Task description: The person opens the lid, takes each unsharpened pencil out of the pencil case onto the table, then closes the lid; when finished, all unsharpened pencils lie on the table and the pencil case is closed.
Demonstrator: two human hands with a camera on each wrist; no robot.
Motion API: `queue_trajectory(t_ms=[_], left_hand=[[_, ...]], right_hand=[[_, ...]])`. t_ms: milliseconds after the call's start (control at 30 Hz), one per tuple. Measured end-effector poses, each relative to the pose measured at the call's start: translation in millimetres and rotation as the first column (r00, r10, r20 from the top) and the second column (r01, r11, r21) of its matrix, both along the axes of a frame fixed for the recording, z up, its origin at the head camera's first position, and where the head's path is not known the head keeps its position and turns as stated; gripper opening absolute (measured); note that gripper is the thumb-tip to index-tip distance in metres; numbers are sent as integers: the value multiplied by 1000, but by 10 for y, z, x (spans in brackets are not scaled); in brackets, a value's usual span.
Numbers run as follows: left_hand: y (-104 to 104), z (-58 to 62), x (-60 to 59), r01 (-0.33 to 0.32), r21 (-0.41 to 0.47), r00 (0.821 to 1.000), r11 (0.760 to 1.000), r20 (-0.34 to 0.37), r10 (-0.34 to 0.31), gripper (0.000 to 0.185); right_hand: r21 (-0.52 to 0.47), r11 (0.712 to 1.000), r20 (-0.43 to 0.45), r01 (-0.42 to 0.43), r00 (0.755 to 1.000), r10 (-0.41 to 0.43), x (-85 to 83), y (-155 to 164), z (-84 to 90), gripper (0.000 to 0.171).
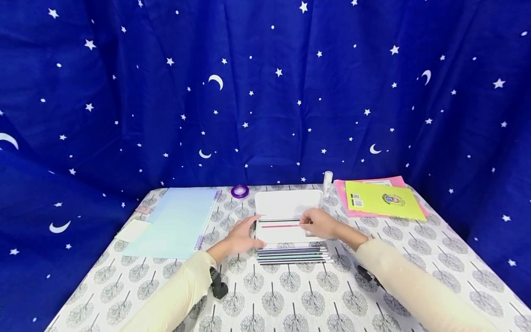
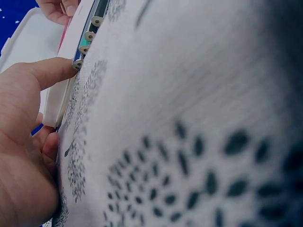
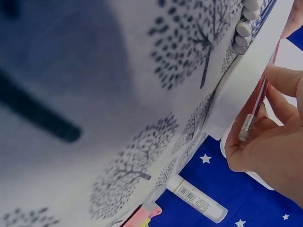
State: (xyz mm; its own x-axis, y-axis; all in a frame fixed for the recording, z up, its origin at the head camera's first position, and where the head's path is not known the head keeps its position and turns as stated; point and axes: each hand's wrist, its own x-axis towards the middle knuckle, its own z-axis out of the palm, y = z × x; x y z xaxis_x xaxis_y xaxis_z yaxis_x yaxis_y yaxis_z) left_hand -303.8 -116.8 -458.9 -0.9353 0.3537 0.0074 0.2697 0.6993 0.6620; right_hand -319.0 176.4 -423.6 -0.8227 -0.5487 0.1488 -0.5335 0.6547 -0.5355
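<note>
An open white pencil box point(image 1: 271, 236) lies with its lid point(image 1: 288, 203) folded back away from me. My left hand point(image 1: 240, 236) holds its left end, thumb by the front corner and fingers toward the hinge side. Over the box, my right hand point(image 1: 321, 223) pinches a red pencil point(image 1: 280, 226) near its eraser end, which shows in the right wrist view point(image 3: 246, 127). A dark pencil point(image 1: 275, 220) lies along the back of the box. In front of the box, several blue, green and dark pencils point(image 1: 292, 256) lie side by side, erasers to the right.
A light-blue spiral notebook point(image 1: 170, 226) and a pale paper pad point(image 1: 132, 230) lie left. Behind are a purple tape roll point(image 1: 239, 191) and a white glue stick point(image 1: 327, 182). A yellow-green booklet point(image 1: 386, 200) overlaps a pink one point(image 1: 342, 198) at right. A starry blue curtain point(image 1: 265, 92) hangs behind.
</note>
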Motion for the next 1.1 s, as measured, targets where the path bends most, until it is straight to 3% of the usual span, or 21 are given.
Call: queue_trajectory(t_ms=[267,633,1100], left_hand=[[10,-21,-11,2,-2,1000,1000,-11,-2,97],[8,-24,-23,-6,-15,1000,1000,-5,6,98],[0,-29,-37,-5,-36,1000,999,-12,5,97]], right_hand=[[-53,997,21,-55,998,56,117,123,27,2],[-68,995,61,-66,996,70,454,172,95,3],[-4,994,48,-109,993,109,831,56,139,6]])
